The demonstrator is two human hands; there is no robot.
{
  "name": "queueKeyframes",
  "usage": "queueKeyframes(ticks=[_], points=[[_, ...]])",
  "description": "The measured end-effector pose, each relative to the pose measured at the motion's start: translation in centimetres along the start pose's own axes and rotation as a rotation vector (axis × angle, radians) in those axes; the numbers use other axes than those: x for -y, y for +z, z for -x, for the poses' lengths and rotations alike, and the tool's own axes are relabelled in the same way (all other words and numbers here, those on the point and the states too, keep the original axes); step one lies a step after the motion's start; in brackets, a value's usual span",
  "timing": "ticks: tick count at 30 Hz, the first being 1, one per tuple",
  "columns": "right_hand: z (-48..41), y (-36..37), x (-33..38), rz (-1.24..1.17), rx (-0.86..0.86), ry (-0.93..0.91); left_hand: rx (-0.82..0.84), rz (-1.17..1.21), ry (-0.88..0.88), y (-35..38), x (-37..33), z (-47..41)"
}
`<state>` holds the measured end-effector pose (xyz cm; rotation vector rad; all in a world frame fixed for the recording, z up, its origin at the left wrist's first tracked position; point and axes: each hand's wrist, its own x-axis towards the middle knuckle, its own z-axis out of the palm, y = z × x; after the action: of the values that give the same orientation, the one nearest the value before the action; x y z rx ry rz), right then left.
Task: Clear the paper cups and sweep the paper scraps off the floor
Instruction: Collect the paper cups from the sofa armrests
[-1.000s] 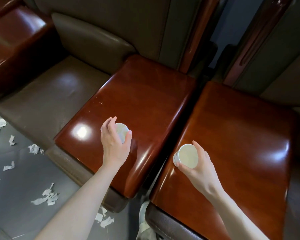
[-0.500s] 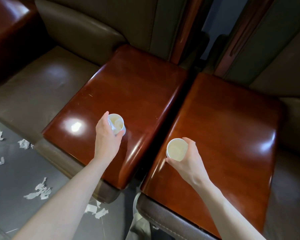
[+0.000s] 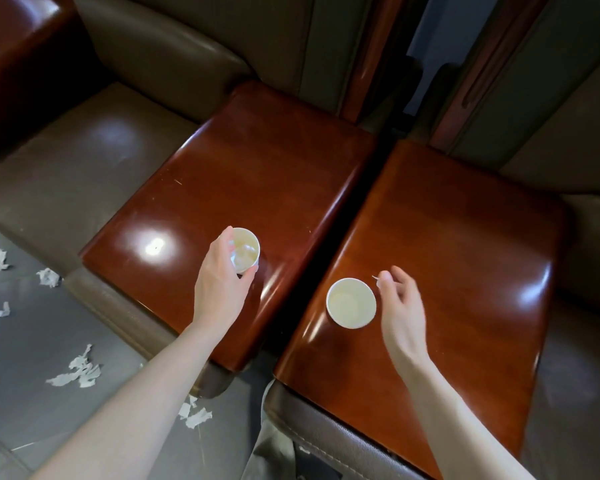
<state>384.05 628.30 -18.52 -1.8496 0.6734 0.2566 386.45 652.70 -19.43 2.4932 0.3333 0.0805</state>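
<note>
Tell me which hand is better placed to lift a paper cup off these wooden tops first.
Left. The left hand grips the left paper cup around its wall, so it can likely lift at once. The right hand is open beside the right paper cup and must close on it first.

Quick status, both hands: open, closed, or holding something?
Left hand: fingers curled round the left paper cup, holding it.
Right hand: open, fingers loose beside the right paper cup, holding nothing.
</note>
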Motion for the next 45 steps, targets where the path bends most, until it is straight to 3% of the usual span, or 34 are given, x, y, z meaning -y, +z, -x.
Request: queueKeyframes(ticks=[2, 6, 12, 16, 19, 25, 27, 30, 35, 40, 45], points=[[-2.1, -1.0, -0.4, -0.083, -0.109, 0.153, -0.016, -0.016, 0.007, 0.0, -0.2, 0.0], [-4.8, -1.6, -2.1, -0.027, 0.021, 0.249, -0.048, -0.039, 0.006, 0.3, -0.5, 0.0], [-6.3, 0.0, -2.4, 0.159, 0.055, 0.145, -0.037, 0.049, -0.055, 1.0, -1.2, 0.2], [-5.9, -0.8, -0.8, -0.066, 0.052, 0.146, 0.066, 0.114, -0.150, 0.8, -1.7, 0.4], [-3.9, -2.8, 1.7, -0.108, 0.077, -0.006, 0.110, 0.112, -0.179, 0.6, -2.5, 0.9], [-0.6, -2.8, 2.5, 0.263, 0.226, -0.219, 0.131, 0.155, -0.136, 0.4, -5.0, 1.7], [-0.3, -2.2, 1.9, 0.344, 0.182, -0.223, 0.161, 0.171, -0.115, 0.3, -5.2, 2.0], [0.5, -1.7, 2.1, 0.282, 0.130, -0.221, 0.199, 0.190, -0.099, 0.2, -5.1, 2.3], [1.6, 0.3, 1.5, 0.398, 0.305, -0.134, 0.215, 0.200, -0.090, -0.5, -4.7, 2.2], [2.0, 1.4, 2.7, 0.300, 0.159, -0.132, 0.253, 0.258, -0.064, -2.3, -5.0, 0.8], [2.8, -0.8, 8.0, 0.074, 0.004, -0.166, 0.306, 0.302, 0.084, -5.4, -8.8, -1.2]])
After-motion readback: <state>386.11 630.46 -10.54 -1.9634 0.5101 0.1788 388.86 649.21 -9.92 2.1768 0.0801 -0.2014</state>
